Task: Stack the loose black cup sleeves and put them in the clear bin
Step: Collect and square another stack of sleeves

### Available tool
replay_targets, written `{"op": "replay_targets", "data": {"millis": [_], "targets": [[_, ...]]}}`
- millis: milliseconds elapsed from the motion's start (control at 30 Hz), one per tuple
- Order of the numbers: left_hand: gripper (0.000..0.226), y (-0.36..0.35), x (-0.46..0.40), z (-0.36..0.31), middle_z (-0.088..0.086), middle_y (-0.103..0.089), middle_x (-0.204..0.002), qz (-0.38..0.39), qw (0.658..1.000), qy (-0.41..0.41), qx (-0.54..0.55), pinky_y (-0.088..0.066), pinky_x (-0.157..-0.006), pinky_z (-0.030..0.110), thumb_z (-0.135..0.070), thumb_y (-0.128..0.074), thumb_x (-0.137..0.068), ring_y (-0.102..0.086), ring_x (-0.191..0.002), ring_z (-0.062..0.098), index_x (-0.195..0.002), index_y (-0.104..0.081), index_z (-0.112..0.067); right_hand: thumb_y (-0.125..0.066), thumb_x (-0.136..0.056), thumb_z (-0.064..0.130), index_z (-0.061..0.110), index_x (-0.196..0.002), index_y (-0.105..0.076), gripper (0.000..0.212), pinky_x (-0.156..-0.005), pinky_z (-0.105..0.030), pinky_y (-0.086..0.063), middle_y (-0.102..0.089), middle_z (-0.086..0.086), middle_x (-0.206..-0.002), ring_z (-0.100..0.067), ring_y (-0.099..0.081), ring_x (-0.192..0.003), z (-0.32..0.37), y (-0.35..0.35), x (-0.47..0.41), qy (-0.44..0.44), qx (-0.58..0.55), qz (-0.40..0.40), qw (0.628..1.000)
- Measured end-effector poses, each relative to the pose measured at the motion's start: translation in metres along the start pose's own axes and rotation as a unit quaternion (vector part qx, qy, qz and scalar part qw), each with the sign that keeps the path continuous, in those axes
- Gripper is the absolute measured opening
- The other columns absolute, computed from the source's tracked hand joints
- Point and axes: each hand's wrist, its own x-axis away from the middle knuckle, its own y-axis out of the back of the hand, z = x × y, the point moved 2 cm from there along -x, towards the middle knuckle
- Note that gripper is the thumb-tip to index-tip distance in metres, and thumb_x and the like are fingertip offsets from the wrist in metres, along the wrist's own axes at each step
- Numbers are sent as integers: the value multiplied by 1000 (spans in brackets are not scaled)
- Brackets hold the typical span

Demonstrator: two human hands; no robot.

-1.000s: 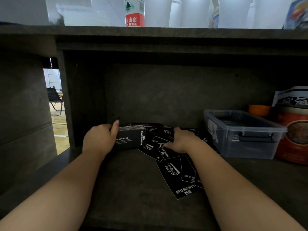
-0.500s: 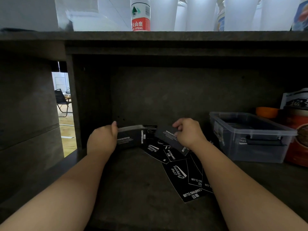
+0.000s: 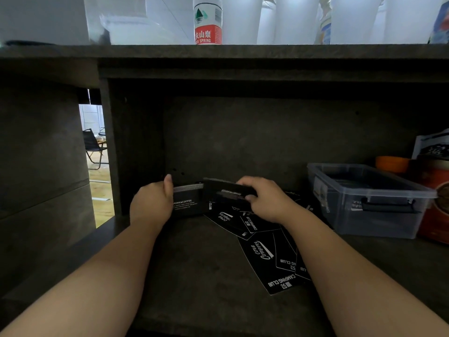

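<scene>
left hand grips sleeve stack (on edge) | right hand pinches 1 sleeve at stack | clear bin near shelf's right edge

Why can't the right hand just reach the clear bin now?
It probably can: the clear bin sits open-topped just beside the right hand, nothing between them. But that hand is holding one sleeve.

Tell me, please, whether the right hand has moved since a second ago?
Yes. The right hand has lifted off the loose sleeves with one sleeve, moving left, away from the clear bin, toward the stack.
</scene>
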Motion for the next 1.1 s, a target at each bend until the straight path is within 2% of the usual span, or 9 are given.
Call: {"op": "replay_targets", "data": {"millis": [200,333,400,500,600,700,800,967,1100], "targets": [[78,5,11,-6,-1,-67,-80,56,993,-15,107,-44,-67,31,-70,-9,-85,-61,-77,12,-90,-69,-22,-65,-90,24,30,-124,-61,35,-94,-29,-43,-54,-4,-115,-21,-54,-112,13,-30,0,6,-2,-59,998],[49,2,12,-10,-13,-67,-90,83,990,-88,76,-48,-73,30,-75,-50,-77,-60,-86,7,-95,-68,-34,-63,-89,7,35,-147,-18,79,-98,-22,-32,-33,-8,-144,-21,-42,-128,24,-45,2,-39,-112,-69,991],[40,-1,9,-7,-16,-68,-90,88,989,-99,67,-53,-80,33,-67,-69,-70,-61,-89,7,-95,-69,-35,-59,-87,-1,39,-148,-10,88,-97,-19,-28,-27,-7,-148,-21,-39,-131,26,-45,1,-28,-124,-47,991],[36,-2,7,-6,-13,-70,-96,106,986,-95,83,-53,-86,37,-55,-75,-73,-63,-93,9,-101,-70,-34,-61,-87,5,38,-147,-17,80,-100,-28,-34,-32,-8,-144,-25,-39,-130,15,-32,-1,-51,-76,-52,994],[34,0,6,-6,-9,-70,-105,119,982,-91,117,-49,-88,29,-45,-73,-80,-62,-98,8,-111,-70,-30,-61,-90,29,22,-140,-34,57,-105,-41,-36,-42,-14,-137,-33,-38,-129,-13,-13,-2,-152,108,-80,979],[33,0,6,-6,-8,-70,-107,115,982,-85,127,-44,-87,25,-40,-73,-83,-60,-98,7,-113,-70,-28,-63,-84,54,18,-139,-35,72,-107,-49,-31,-41,-15,-141,-35,-37,-131,-42,-4,1,-312,143,-5,939],[33,0,7,-7,-8,-70,-105,108,983,-77,129,-43,-85,24,-40,-74,-82,-59,-95,6,-112,-71,-27,-69,-75,59,16,-138,-39,82,-106,-47,-37,-46,-11,-140,-33,-43,-127,-49,-6,1,-321,114,42,939],[32,0,6,-6,-8,-70,-103,105,984,-72,127,-42,-81,23,-43,-73,-82,-59,-93,6,-110,-71,-28,-77,-75,45,16,-137,-40,77,-103,-46,-35,-40,-13,-139,-33,-34,-130,-31,3,5,-274,151,-37,949],[33,-1,7,-5,-9,-69,-101,108,983,-64,133,-41,-80,22,-44,-73,-81,-60,-95,7,-110,-71,-27,-79,-71,47,20,-129,-49,71,-96,-30,-42,-47,-3,-126,-17,-46,-116,-9,18,6,-86,-68,-283,953]]}}
